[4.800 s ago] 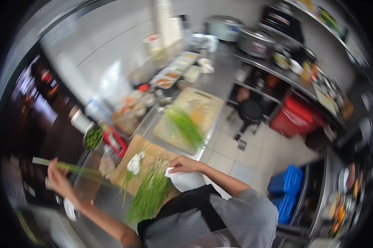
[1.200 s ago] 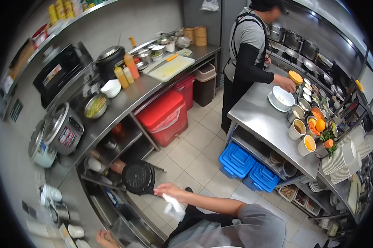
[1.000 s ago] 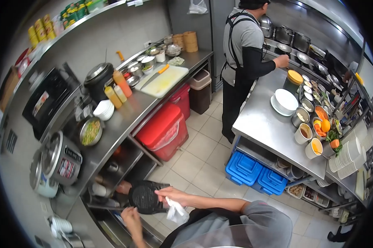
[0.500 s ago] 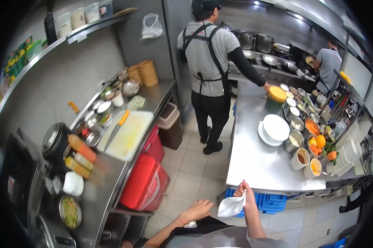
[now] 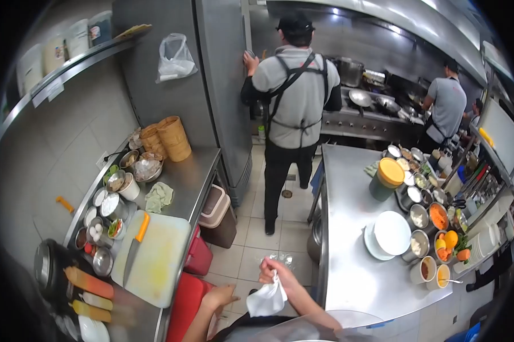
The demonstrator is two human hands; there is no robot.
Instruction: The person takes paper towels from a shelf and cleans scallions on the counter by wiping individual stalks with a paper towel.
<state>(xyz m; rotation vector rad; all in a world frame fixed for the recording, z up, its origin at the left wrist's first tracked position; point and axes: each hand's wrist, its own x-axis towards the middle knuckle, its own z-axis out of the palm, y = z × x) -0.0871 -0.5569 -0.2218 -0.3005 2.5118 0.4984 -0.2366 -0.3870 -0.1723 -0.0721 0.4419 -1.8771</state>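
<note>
Low in the middle of the view, my right hand is closed on a white cloth or paper that hangs below the fingers. My left hand is to the left of it, held low with its fingers apart and nothing in them. Both hands are over the tiled floor, between two steel counters. A white cutting board with an orange-handled knife lies on the left counter. On the right counter stands a white bowl.
A person in a black apron stands ahead beside a tall steel cabinet. Another person works near the stove. A brown bin and a red bin stand by the left counter. Several food containers line the right counter.
The view has moved forward between the counters. The nearer person has moved away from the right counter, one hand now at the cabinet. The white cloth or paper remains in my right hand.
</note>
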